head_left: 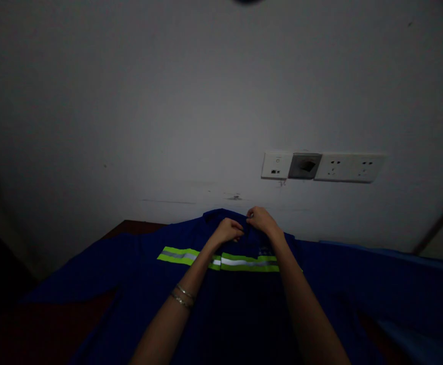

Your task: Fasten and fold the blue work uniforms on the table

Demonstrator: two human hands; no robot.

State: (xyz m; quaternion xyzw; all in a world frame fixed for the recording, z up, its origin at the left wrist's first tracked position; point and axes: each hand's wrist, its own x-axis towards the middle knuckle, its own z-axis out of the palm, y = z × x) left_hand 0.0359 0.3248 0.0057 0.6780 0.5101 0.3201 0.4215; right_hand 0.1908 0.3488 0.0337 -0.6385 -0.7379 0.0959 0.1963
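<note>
A dark blue work jacket (160, 299) lies spread out with its sleeves to both sides. Across its chest runs a yellow-green band with a silver reflective stripe (244, 262). My left hand (228, 230) is at the collar (221, 215), its fingers closed on the cloth. Slightly higher and to the right, my right hand (261, 220) pinches the collar's other side. Two bracelets (183, 295) circle my left wrist. The picture is dark, and the fingertips are partly hidden.
The jacket rests on a reddish-brown surface (145, 226) against a pale wall. A row of wall sockets (345, 167) and a dark switch plate (305, 166) sit above on the right. Lighter blue cloth (415, 342) shows under the right sleeve.
</note>
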